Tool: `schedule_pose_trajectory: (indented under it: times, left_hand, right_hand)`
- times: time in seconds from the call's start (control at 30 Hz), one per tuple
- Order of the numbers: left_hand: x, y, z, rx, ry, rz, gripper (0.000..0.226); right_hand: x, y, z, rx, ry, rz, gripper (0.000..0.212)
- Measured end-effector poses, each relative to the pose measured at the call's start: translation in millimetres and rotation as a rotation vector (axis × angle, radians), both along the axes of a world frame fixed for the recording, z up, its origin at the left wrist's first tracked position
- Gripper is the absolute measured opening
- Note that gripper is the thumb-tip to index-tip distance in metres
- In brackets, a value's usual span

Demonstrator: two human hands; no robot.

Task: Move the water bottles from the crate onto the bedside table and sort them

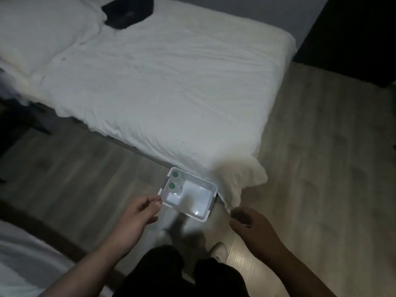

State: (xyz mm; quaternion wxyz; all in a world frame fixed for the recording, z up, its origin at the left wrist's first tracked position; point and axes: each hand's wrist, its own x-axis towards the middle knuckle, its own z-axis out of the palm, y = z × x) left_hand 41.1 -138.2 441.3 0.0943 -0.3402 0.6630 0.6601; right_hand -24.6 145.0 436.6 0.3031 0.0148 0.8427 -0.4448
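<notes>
left hand: reaching forward, fingers loosely curled | right hand: forward, fingers curled

Bed: white rumpled sheet, corner overhanging. Pillow: white, far left. Dark item: on bed, top. Floor: pale wood planks. Wall: grey. Dark panel: top right. Light: dim.

two clear green-capped water bottles standing upright in the left end of a white plastic crate on the floor by the bed corner
</notes>
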Motion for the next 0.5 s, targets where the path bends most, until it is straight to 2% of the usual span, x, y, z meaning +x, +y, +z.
schedule_pose_trajectory:
  times: [0.07, 0.13, 0.17, 0.27, 0.33, 0.4, 0.5]
  left_hand:
    - [17, 6, -17, 0.020, -0.053, 0.063, 0.021]
    - [33, 12, -31, 0.039, -0.101, 0.084, 0.040]
    - [41, 13, -39, 0.039, -0.120, 0.075, 0.039]
    - [62, 9, -73, -0.024, -0.166, -0.002, 0.009]
    - [72, -2, -100, -0.034, -0.230, -0.021, 0.023]
    - [83, -17, -126, 0.036, -0.313, 0.011, 0.034]
    - [92, -35, -164, 0.042, -0.393, 0.095, 0.028]
  right_hand:
    - [1, 0, -11, 0.054, -0.018, 0.110, 0.017]
    - [2, -4, -19, 0.119, -0.015, 0.214, 0.018]
    - [1, -7, -23, 0.160, -0.018, 0.263, 0.019]
    - [-2, -19, -38, 0.291, -0.033, 0.423, 0.019]
    - [-4, -28, -54, 0.383, -0.060, 0.541, 0.029]
    - [-7, -36, -71, 0.470, -0.103, 0.617, 0.035]
    - [-11, -47, -104, 0.555, -0.173, 0.626, 0.036]
